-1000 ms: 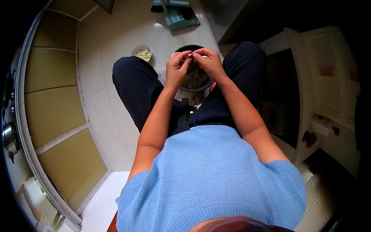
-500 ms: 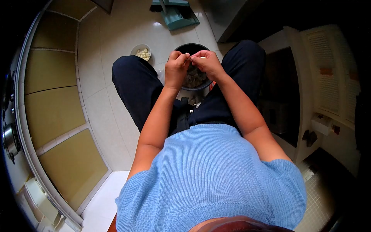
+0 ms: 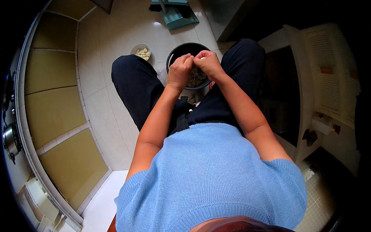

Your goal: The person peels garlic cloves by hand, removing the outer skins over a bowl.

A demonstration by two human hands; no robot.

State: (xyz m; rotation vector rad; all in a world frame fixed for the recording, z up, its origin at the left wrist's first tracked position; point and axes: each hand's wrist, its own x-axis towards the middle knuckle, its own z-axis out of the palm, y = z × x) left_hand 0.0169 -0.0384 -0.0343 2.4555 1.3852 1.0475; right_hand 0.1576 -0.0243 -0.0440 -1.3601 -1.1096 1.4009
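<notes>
Over a dark round bucket [image 3: 172, 56] my two hands meet at the fingertips. My left hand [image 3: 180, 72] is closed in a pinch, and what its fingers hold is hidden. My right hand [image 3: 209, 65] is closed around a small pale piece that looks like a garlic clove [image 3: 203, 58]. Inside the bucket lie brownish, papery scraps [image 3: 196, 78], partly covered by my hands. A white bowl [image 3: 132, 50] with several pale peeled cloves [image 3: 143, 53] stands on the floor beyond my left knee.
A teal dustpan [image 3: 177, 19] with a brush lies on the tiled floor [image 3: 116, 34] beyond the bucket. Tan cabinet doors [image 3: 52, 106] line the left side. My knees flank the bucket. A clear plastic bag [image 3: 161, 74] lies by its left side.
My left hand has turned over, its back now facing up, and its fingers have closed against those of my right hand. My right hand has shifted slightly.
</notes>
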